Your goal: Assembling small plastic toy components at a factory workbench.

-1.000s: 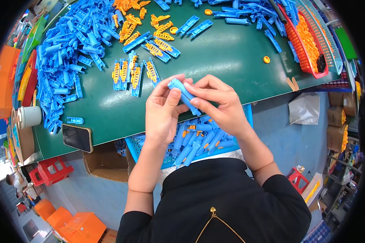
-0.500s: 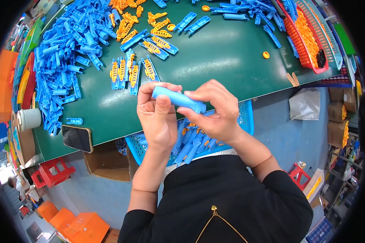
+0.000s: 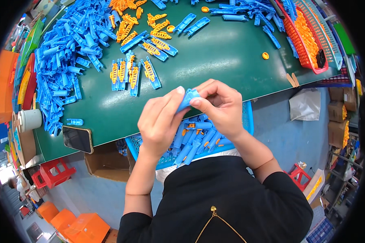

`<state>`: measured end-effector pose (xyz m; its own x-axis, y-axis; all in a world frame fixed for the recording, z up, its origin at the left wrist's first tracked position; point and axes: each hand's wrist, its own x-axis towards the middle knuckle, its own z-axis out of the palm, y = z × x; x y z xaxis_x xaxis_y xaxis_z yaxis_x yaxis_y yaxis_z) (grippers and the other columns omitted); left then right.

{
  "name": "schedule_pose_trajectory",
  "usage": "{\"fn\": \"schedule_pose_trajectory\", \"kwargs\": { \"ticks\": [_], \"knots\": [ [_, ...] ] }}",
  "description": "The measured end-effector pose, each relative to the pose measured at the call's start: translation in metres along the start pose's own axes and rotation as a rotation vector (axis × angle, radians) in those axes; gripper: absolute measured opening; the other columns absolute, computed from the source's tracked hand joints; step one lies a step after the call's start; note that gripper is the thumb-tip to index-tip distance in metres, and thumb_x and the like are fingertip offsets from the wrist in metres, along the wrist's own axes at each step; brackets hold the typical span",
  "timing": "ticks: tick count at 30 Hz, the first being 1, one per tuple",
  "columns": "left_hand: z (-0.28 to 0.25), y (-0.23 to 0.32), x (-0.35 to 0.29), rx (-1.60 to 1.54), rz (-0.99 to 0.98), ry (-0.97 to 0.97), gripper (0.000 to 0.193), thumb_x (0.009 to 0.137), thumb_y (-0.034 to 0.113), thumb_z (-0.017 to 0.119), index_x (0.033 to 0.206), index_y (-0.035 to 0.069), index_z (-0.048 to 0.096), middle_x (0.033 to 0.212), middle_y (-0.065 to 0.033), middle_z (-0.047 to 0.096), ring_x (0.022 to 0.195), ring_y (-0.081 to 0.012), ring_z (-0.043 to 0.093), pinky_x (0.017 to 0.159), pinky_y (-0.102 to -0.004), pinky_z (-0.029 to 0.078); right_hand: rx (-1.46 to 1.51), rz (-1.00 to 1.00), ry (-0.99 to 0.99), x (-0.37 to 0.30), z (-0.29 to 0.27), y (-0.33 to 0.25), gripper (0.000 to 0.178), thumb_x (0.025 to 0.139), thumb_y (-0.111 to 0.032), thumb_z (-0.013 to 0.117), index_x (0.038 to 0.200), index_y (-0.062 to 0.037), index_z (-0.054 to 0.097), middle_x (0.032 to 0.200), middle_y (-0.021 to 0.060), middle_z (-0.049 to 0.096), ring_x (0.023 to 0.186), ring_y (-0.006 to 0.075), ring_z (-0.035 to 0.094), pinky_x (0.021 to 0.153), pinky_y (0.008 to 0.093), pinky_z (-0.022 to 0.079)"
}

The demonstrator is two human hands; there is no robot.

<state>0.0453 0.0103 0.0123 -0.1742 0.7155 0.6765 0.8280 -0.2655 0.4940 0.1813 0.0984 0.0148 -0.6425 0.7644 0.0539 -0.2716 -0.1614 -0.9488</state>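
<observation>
Between my hands, above the table's near edge, is a blue plastic tube (image 3: pixel 185 101), tilted so that its ringed end points up and away. My left hand (image 3: pixel 159 117) wraps round its body and hides most of it. The thumb and fingers of my right hand (image 3: pixel 220 106) pinch the ringed end. Below them a blue basket (image 3: pixel 248 117) holds many similar blue tubes (image 3: pixel 195 139), some showing orange parts. Beyond my left hand, blue half shells (image 3: pixel 155 84) with orange ladder-like inserts (image 3: pixel 149 70) lie on the green table (image 3: pixel 215 60).
A large heap of blue half shells (image 3: pixel 69 48) covers the table's left side. A phone (image 3: pixel 77 138) and a white cup (image 3: pixel 29 120) are at the left edge. Orange inserts (image 3: pixel 125 28) lie farther back. A red basket of orange pieces (image 3: pixel 306 36) stands at the far right.
The tube has turned from lying crosswise to pointing up and away. My left hand has rolled over, its fingers now wrapped round the tube, and my right fingers have shifted on its end.
</observation>
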Motion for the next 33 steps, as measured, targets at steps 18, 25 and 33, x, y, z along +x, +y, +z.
{"fn": "schedule_pose_trajectory", "kwargs": {
  "ticks": [18,25,33],
  "knots": [
    [0.001,0.016,-0.015,-0.540,-0.600,-0.020,0.023,0.084,0.016,0.065,0.099,0.000,0.058,0.083,-0.0085,0.063,0.069,-0.0117,0.057,0.063,-0.0237,0.045,-0.063,0.007,-0.162,0.003,-0.005,-0.009,0.014,0.087,-0.005,0.058,0.098,0.0038,0.057,0.090,0.0065,0.059,0.086,0.0102,0.056,0.076,0.0231,0.046],
    [0.008,0.018,-0.021,-1.253,-0.964,-0.053,0.022,0.089,0.023,0.060,0.097,0.004,0.053,0.071,0.0001,0.055,0.064,-0.0044,0.049,0.056,-0.0188,0.039,-0.275,-0.192,-0.035,0.000,0.006,0.006,0.005,0.086,-0.003,0.058,0.086,0.0014,0.055,0.082,0.0036,0.056,0.074,0.0062,0.052,0.064,0.0191,0.043],
    [-0.015,-0.010,0.002,-0.133,-0.287,-0.220,0.016,0.085,0.011,0.057,0.099,0.004,0.059,0.081,-0.0068,0.060,0.075,-0.0233,0.054,0.070,-0.0335,0.043,-0.138,0.064,-0.168,0.002,-0.012,-0.016,0.009,0.085,-0.005,0.060,0.081,0.0027,0.057,0.077,0.0036,0.056,0.068,0.0058,0.051,0.059,0.0187,0.041]
  ]
}}
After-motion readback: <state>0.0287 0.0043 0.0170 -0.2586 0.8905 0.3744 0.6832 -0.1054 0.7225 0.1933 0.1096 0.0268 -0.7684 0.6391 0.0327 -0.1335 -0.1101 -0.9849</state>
